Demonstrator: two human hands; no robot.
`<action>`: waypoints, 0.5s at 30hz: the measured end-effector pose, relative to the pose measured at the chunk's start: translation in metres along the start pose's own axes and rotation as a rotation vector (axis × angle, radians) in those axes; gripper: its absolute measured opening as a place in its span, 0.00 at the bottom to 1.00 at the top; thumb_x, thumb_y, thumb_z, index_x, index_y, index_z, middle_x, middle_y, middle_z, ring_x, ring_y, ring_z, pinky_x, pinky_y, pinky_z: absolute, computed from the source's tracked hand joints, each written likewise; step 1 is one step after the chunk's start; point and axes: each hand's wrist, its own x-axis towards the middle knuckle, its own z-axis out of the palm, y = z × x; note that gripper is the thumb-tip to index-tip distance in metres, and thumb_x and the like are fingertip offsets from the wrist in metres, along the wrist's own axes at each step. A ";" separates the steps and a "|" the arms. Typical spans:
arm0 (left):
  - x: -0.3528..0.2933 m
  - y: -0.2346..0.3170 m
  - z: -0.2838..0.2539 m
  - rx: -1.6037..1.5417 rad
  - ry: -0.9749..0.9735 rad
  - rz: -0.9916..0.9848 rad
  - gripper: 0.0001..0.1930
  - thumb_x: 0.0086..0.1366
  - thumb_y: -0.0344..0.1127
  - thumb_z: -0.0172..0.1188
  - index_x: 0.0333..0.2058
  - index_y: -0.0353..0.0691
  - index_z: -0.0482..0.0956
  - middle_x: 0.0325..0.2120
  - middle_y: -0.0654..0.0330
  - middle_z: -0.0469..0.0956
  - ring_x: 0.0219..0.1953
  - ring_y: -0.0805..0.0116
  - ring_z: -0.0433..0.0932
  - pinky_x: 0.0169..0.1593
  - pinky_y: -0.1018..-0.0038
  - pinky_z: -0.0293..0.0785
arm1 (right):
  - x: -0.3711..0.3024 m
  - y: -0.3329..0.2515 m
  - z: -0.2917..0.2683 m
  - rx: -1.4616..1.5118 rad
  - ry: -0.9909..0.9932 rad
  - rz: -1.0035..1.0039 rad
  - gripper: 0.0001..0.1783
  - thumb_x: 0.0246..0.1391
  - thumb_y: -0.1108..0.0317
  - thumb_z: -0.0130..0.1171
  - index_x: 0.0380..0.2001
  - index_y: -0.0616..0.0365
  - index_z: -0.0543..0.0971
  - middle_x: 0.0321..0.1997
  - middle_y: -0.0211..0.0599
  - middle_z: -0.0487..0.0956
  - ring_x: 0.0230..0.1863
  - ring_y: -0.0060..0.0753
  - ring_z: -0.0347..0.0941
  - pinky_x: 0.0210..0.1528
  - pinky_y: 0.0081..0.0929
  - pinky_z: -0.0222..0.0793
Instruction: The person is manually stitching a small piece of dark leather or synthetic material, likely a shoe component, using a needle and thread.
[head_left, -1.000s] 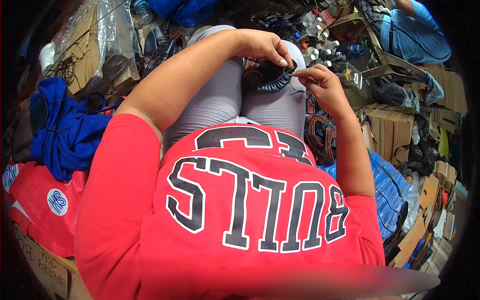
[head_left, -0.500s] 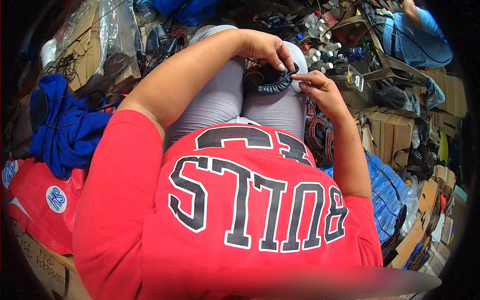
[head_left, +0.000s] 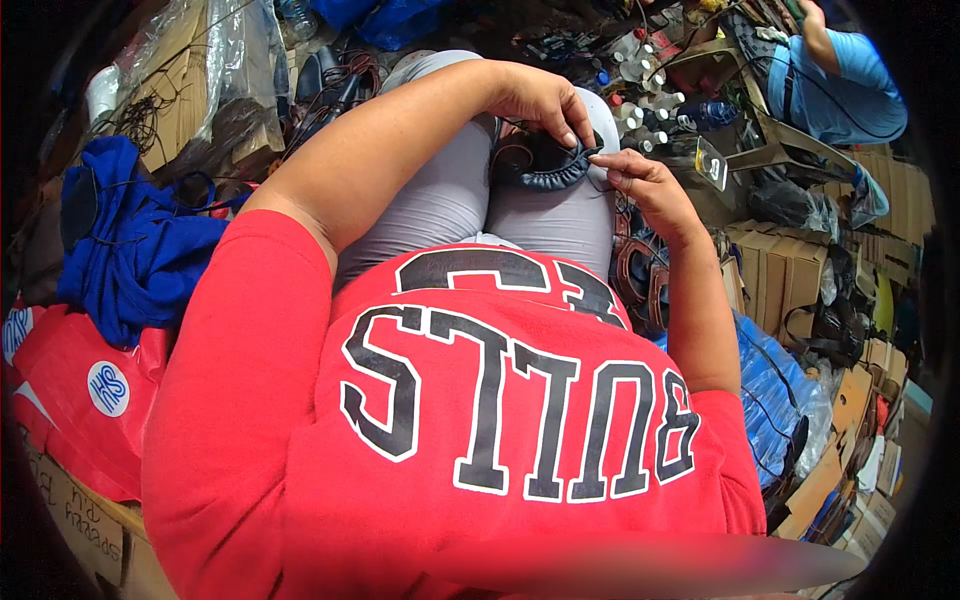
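Note:
On my thighs, just above the knees, lies a black shoe upper (head_left: 550, 180) with a gathered, puckered edge curving toward me. My left hand (head_left: 550, 105) reaches over from the far side and pinches the upper's far right part between thumb and fingers. My right hand (head_left: 648, 185) is closed in a pinch at the right end of the puckered edge. A thin dark thread seems to hang by its fingers; whether a needle is in them is too small to tell. The inside of the upper is partly hidden beneath my left hand.
White-capped bottles (head_left: 645, 110) stand beyond my right knee, near a wooden frame (head_left: 770, 150). A person in a blue shirt (head_left: 835, 90) is at the far right. Blue cloth (head_left: 135, 245) and a red bag (head_left: 95, 410) lie left. Cardboard (head_left: 775, 265) and blue plastic (head_left: 765, 390) lie right.
My hands and the shoe upper stay almost in place, with a slight shift in view. My right hand keeps its pinch at the edge. The other person's arm has moved a little.

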 end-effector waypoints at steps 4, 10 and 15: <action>0.000 0.001 0.001 0.017 0.003 -0.001 0.16 0.55 0.29 0.61 0.44 0.39 0.79 0.31 0.66 0.79 0.33 0.78 0.74 0.37 0.80 0.70 | 0.000 -0.001 -0.003 -0.023 -0.011 0.011 0.15 0.52 0.74 0.55 0.44 0.55 0.79 0.39 0.27 0.72 0.42 0.21 0.65 0.48 0.19 0.59; -0.002 0.003 0.001 0.022 0.002 0.004 0.16 0.55 0.29 0.61 0.44 0.38 0.79 0.32 0.65 0.80 0.33 0.77 0.74 0.38 0.80 0.70 | 0.001 0.003 -0.005 0.019 -0.024 0.019 0.15 0.52 0.74 0.54 0.45 0.55 0.79 0.39 0.27 0.73 0.42 0.21 0.65 0.48 0.19 0.59; -0.002 0.002 0.002 0.049 0.043 0.012 0.15 0.53 0.29 0.63 0.42 0.38 0.80 0.31 0.65 0.80 0.33 0.77 0.74 0.38 0.80 0.70 | -0.001 -0.005 0.005 -0.036 0.002 -0.021 0.15 0.52 0.74 0.55 0.44 0.55 0.79 0.37 0.26 0.72 0.41 0.20 0.65 0.47 0.18 0.59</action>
